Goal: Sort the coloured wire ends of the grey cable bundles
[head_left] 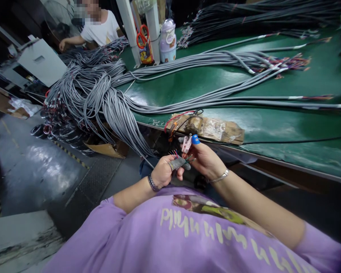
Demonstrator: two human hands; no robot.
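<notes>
My left hand [165,170] is closed around the end of a grey cable [179,163], with thin coloured wires [176,153] fanning out above its grip. My right hand [205,159] is closed too, pinching those wire ends; its fingertips wear a blue cap [196,139] and a pale taped cover [186,144]. Both hands meet just below the edge of the green table [272,125], in front of my purple shirt. What sits inside the right-hand pinch is too small to name beyond the wires.
Thick bundles of grey cable [102,94] spill off the table's left end toward the floor. A taped cardboard pad [216,129] lies at the table edge. A lilac bottle [167,40] and orange scissors [143,36] stand by white posts. Another person [99,26] works far left.
</notes>
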